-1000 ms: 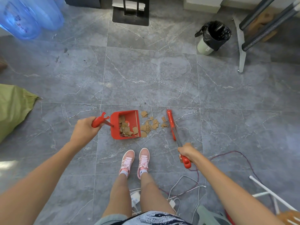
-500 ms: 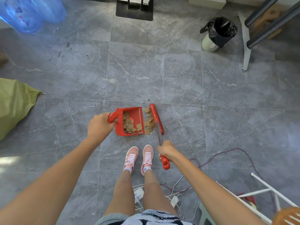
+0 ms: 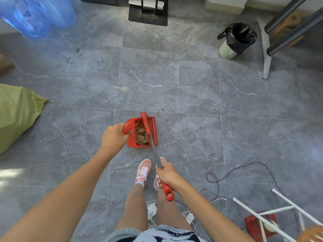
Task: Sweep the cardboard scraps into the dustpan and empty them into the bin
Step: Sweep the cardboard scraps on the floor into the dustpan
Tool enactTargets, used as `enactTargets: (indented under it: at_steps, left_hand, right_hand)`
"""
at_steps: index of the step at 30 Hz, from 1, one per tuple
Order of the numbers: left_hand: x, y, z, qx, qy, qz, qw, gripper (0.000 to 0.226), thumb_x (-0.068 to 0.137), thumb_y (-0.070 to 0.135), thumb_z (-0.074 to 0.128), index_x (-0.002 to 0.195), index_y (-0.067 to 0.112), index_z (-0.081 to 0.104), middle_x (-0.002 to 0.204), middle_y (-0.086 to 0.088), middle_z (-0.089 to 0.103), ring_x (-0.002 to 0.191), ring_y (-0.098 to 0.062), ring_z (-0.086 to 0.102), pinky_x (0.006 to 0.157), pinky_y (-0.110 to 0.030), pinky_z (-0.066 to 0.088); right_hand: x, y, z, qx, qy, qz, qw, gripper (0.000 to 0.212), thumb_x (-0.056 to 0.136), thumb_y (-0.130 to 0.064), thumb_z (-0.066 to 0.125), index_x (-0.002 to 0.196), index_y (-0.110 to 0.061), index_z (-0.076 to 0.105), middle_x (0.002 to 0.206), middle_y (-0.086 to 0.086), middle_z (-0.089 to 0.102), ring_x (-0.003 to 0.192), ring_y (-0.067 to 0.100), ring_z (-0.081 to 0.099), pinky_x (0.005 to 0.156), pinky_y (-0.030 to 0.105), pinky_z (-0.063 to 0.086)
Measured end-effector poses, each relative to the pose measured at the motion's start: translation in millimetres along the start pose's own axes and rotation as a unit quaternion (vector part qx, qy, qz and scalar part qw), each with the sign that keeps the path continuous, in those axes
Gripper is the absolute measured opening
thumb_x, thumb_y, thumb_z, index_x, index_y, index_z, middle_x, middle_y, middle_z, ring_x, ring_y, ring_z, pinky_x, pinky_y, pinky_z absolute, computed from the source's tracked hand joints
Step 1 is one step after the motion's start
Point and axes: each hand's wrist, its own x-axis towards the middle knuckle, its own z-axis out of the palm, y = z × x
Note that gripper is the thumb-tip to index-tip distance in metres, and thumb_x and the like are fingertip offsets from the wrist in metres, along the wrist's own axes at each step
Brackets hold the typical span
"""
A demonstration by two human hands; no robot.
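Note:
My left hand [image 3: 113,137] grips the handle of the red dustpan [image 3: 132,143], which rests on the grey tiled floor just ahead of my pink shoes. Brown cardboard scraps [image 3: 141,135] lie piled inside the pan. My right hand [image 3: 167,174] holds the metal shaft of the red brush [image 3: 146,122]; its head lies across the open side of the pan, over the scraps. No loose scraps show on the tiles around the pan. The bin [image 3: 236,39], pale green with a black liner, stands far off at the upper right.
A white chair leg and dark bars [image 3: 266,55] stand beside the bin. Cables [image 3: 227,179] trail on the floor at my right, near a white rack [image 3: 272,217]. A green sack [image 3: 15,114] lies at the left, blue water bottles [image 3: 33,14] at the far left.
The brush swept leftward, pushing the loose scraps off the floor into the dustpan; its head now lies over the pan. My left hand moved closer onto the pan's handle.

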Motion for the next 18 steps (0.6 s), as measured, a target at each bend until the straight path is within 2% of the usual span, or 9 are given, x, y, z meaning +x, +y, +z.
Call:
enactTargets:
  at_steps: [2,4,6,10,15,18]
  left_hand:
    - [-2.0,-5.6,-1.2,0.004,-0.001,0.003,1.000,0.034,0.089,0.038,0.062,0.064,0.017,0.053,0.056,-0.001,0.055,0.058,-0.030,0.058,0.051,-0.031,0.042]
    - [-3.9,-12.3,-5.8,0.003,-0.002,-0.002,1.000,0.034,0.089,0.040,0.062,0.066,0.015,0.055,0.057,-0.002,0.056,0.059,-0.031,0.059,0.052,-0.033,0.044]
    - [-6.0,-18.1,-10.7,-0.003,0.002,-0.001,1.000,0.038,0.089,0.041,0.063,0.064,0.015,0.053,0.055,-0.003,0.055,0.056,-0.030,0.057,0.050,-0.032,0.040]
    - [-16.3,-29.2,-18.7,-0.022,0.025,0.010,0.999,0.039,0.087,0.036,0.068,0.060,0.019,0.047,0.049,0.000,0.049,0.049,-0.023,0.048,0.046,-0.029,0.032]
    - [-31.0,-38.3,-31.9,-0.055,0.059,-0.003,0.997,0.039,0.086,0.029,0.071,0.057,0.021,0.047,0.045,0.003,0.042,0.044,-0.017,0.039,0.048,-0.031,0.032]
    - [-32.8,-40.3,-36.0,-0.069,0.064,-0.013,0.995,0.034,0.087,0.027,0.070,0.061,0.012,0.054,0.045,0.001,0.042,0.043,-0.016,0.038,0.048,-0.030,0.032]
  right_hand:
    - [-17.7,9.3,-23.0,0.063,-0.001,0.017,0.998,0.012,0.088,-0.008,0.044,0.092,-0.008,0.055,0.045,0.003,0.044,0.027,0.009,0.039,0.034,0.020,0.039]
    - [-33.7,23.5,-48.5,0.101,-0.006,0.028,0.994,0.023,0.091,-0.004,0.042,0.105,0.001,0.060,0.045,0.005,0.041,0.025,0.009,0.035,0.030,0.015,0.033]
    - [-52.9,35.6,-71.3,0.129,-0.022,0.034,0.991,0.025,0.094,-0.003,0.040,0.111,-0.006,0.059,0.051,0.007,0.039,0.026,0.006,0.034,0.030,0.013,0.031]
    - [-85.9,51.3,-108.0,0.183,-0.025,0.052,0.982,0.023,0.097,-0.005,0.040,0.099,-0.022,0.056,0.056,0.007,0.039,0.027,0.005,0.034,0.030,0.011,0.030]
    - [-96.4,65.1,-145.9,0.246,-0.002,0.074,0.967,0.019,0.098,-0.004,0.041,0.093,-0.017,0.054,0.055,0.008,0.039,0.025,0.006,0.032,0.030,0.009,0.029]
    - [-84.6,72.3,-162.3,0.265,0.022,0.078,0.961,0.015,0.098,-0.002,0.040,0.100,-0.014,0.049,0.058,0.008,0.037,0.023,0.005,0.032,0.029,0.008,0.028]
